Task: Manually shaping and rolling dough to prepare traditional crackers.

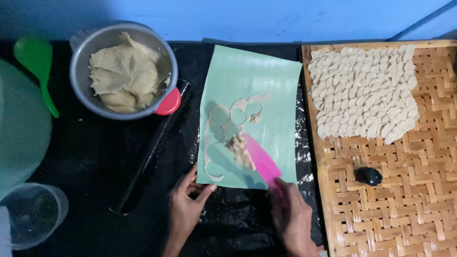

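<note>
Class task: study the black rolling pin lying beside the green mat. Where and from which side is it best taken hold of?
Probably the near end of the black rolling pin, from its left side: the far end is tucked under the metal bowl, and the left hand is close by.
</note>
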